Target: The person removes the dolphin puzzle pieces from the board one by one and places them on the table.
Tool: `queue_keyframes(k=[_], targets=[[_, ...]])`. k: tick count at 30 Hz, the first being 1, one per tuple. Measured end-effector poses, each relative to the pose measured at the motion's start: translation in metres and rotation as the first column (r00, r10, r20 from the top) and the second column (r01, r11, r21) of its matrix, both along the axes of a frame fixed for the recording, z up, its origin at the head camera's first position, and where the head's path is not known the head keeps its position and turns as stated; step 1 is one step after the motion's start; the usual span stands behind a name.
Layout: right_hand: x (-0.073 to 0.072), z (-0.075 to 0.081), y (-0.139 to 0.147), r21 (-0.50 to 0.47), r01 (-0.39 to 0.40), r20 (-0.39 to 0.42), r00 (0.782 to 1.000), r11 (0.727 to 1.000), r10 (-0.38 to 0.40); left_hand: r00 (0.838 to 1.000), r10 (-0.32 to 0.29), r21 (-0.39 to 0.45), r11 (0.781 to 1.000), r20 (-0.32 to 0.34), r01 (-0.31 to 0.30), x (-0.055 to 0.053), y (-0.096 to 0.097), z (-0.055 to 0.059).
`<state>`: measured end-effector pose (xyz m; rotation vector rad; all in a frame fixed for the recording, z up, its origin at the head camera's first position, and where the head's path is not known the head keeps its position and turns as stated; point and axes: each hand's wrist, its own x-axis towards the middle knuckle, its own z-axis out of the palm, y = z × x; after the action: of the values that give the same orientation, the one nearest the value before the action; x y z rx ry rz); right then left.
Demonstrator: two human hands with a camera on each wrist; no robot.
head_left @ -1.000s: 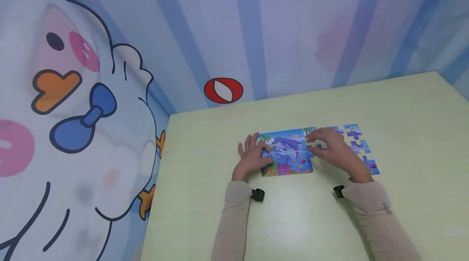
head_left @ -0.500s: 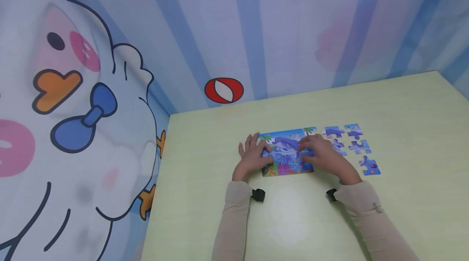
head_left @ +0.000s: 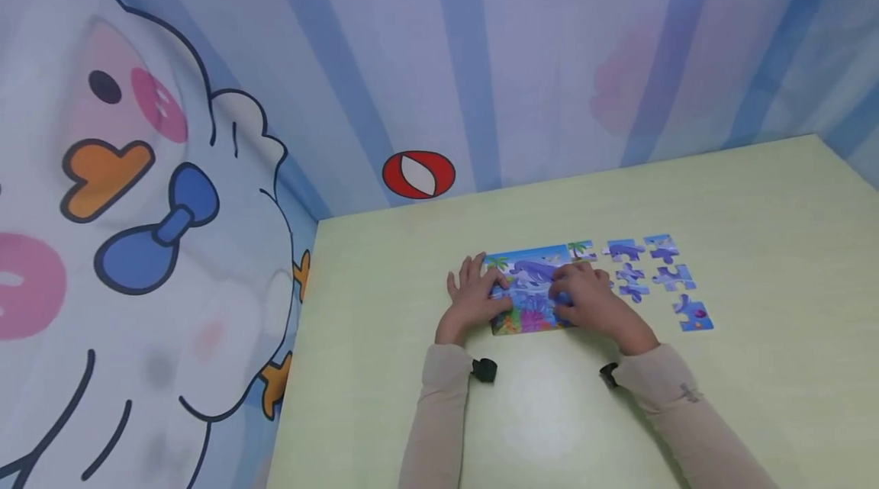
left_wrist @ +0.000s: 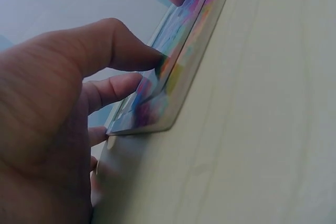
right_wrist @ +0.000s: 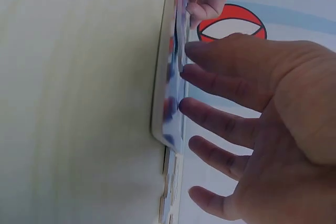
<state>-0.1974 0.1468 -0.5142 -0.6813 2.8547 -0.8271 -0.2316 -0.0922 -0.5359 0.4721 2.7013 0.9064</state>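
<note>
A puzzle board with a dolphin and sea picture (head_left: 532,319) lies flat on the pale table. My left hand (head_left: 471,300) rests at its left end; in the left wrist view the thumb (left_wrist: 126,51) and index finger touch its surface. Over the board's right part, my right hand (head_left: 592,300) pinches a thin puzzle piece (right_wrist: 181,59) at the thumb and index fingertips, close to the surface. The piece's picture is hidden in the head view. Its other fingers (right_wrist: 220,121) spread loosely beside the board.
Several loose jigsaw pieces lie right of the board, among them a palm-tree piece (head_left: 580,249), a dolphin piece (head_left: 623,249) and a lower-right piece (head_left: 693,313). The table (head_left: 549,413) meets a printed cloth wall (head_left: 536,92) at the back and left.
My right hand has moved left from the loose pieces onto the board's right part, uncovering several pieces behind it. My left hand has stayed in place.
</note>
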Motion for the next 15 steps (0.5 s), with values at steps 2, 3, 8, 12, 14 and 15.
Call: queue_keyframes(k=[2, 3, 8, 12, 14, 15], targets=[[0.0017, 0.0008, -0.0014, 0.025, -0.001, -0.010, 1.000, 1.000, 0.001, 1.000, 0.000, 0.004, 1.000, 0.003, 0.000, 0.0011, 0.0003, -0.0007], [0.0026, 0.0015, -0.0018, 0.034, -0.001, -0.015, 1.000, 0.999, 0.002, 1.000, 0.001, 0.007, 1.000, 0.004, -0.001, 0.0016, 0.0006, -0.0007], [0.0030, 0.0036, -0.0039, 0.047, 0.003, -0.025, 1.000, 0.999, -0.002, 1.000, 0.002, 0.014, 1.000, -0.001, -0.002, 0.0020, 0.0001, -0.0006], [0.0011, 0.0021, -0.0047, 0.040, 0.006, -0.037, 0.999, 0.999, -0.004, 1.000, 0.003, 0.021, 1.000, -0.003, -0.003, 0.0030, 0.0002, 0.0012], [0.0000, 0.0013, -0.0054, 0.039, 0.004, -0.043, 0.999, 0.999, -0.002, 1.000, 0.005, 0.023, 1.000, 0.000, -0.005, 0.0035, 0.0004, 0.0018], [-0.0007, 0.0008, -0.0057, 0.041, 0.004, -0.044, 0.999, 0.999, -0.002, 1.000, 0.006, 0.023, 1.000, 0.002, -0.006, 0.0037, 0.0006, 0.0020]])
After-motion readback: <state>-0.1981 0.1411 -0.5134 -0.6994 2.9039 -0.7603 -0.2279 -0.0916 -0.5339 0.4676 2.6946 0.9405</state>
